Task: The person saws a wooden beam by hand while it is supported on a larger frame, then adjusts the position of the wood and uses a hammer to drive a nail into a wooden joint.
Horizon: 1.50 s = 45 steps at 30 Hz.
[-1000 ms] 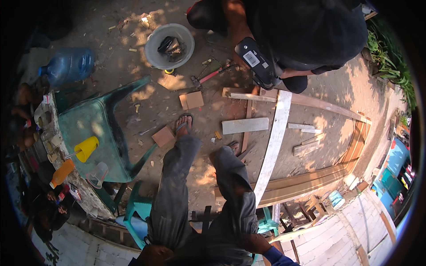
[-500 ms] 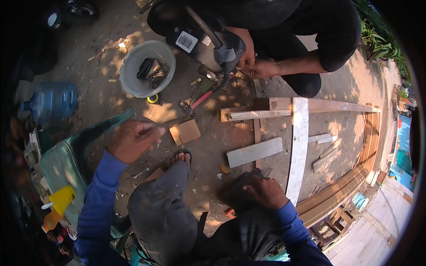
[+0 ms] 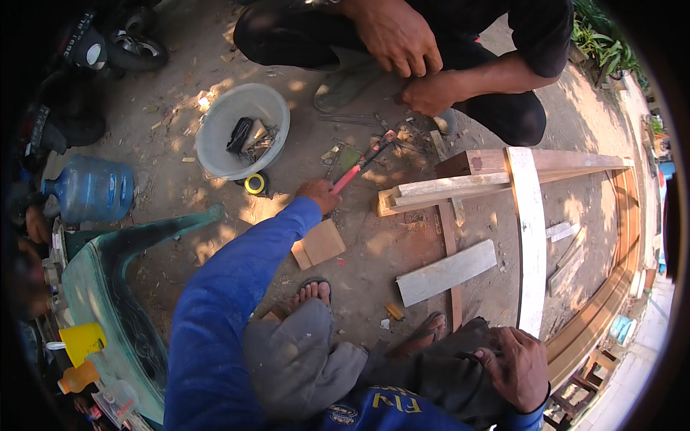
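My left hand [image 3: 318, 195] reaches down to the ground and is closed around the near end of a red-handled hammer [image 3: 350, 177]; the hand covers the hammer's head. Just below that hand lies a flat brown wooden block [image 3: 320, 244]. My right hand [image 3: 516, 365] rests on my right knee, holding nothing, its fingers loosely bent and apart. Across from me another person squats, with one hand [image 3: 399, 36] hanging over a knee and the other hand [image 3: 431, 93] low near the ground; what that one holds, if anything, is unclear.
A grey basin [image 3: 208, 147] holding scraps, a yellow-black tape measure [image 3: 255, 184] and a blue water jug [image 3: 93, 188] are at left. Nearer stands a green plastic chair [image 3: 108, 287]. On the right lie a wooden frame [image 3: 553, 161], a white plank [image 3: 527, 237] and a grey board [image 3: 447, 273].
My left hand has moved forward and right, down onto the hammer. A dark labelled object and a long-handled tool before the other person have left view. My head view has shifted.
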Available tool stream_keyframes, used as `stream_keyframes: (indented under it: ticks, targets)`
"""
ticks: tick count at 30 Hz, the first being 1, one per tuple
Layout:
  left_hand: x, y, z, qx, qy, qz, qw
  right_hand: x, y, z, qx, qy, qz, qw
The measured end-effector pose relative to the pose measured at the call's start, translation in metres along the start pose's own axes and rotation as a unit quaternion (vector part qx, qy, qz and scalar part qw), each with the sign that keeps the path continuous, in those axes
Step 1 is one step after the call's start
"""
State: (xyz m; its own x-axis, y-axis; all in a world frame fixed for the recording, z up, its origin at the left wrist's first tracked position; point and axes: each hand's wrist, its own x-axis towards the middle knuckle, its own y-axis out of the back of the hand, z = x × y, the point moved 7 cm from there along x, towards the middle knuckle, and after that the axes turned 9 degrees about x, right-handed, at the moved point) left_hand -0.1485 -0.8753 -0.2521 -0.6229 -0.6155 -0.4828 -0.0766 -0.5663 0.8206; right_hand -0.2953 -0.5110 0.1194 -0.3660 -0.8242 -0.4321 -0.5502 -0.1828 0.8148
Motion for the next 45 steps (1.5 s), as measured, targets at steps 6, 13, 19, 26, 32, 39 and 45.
stream_keyframes:
  ticks: [6,13,19,26,32,39,45]
  targets:
    - [0.012,-0.015,0.000,0.039,0.050,0.094,0.994,0.001,-0.013,-0.005,0.026,-0.021,-0.001,0.999]
    - [0.001,-0.022,-0.002,0.061,-0.015,0.074,0.995,0.008,-0.026,-0.004,-0.011,-0.026,-0.047,0.998]
    - [-0.070,0.045,-0.024,-0.029,-0.084,0.127,0.988,0.079,-0.014,-0.054,-0.146,0.235,-0.004,0.961]
    - [-0.160,0.087,-0.026,-0.365,-0.015,-0.130,0.922,0.155,-0.053,-0.169,-0.222,0.436,0.155,0.858]
    - [-0.202,0.108,0.006,-0.484,-0.118,-0.213,0.840,0.165,-0.077,-0.126,-0.270,0.252,-0.109,0.923]
    - [-0.190,0.099,0.094,-0.279,-0.302,-0.290,0.864,0.124,-0.026,-0.111,-0.338,0.258,-0.027,0.905]
    - [-0.005,0.064,0.004,-0.367,-0.067,0.080,0.924,0.053,-0.029,-0.020,-0.231,-0.054,-0.105,0.966]
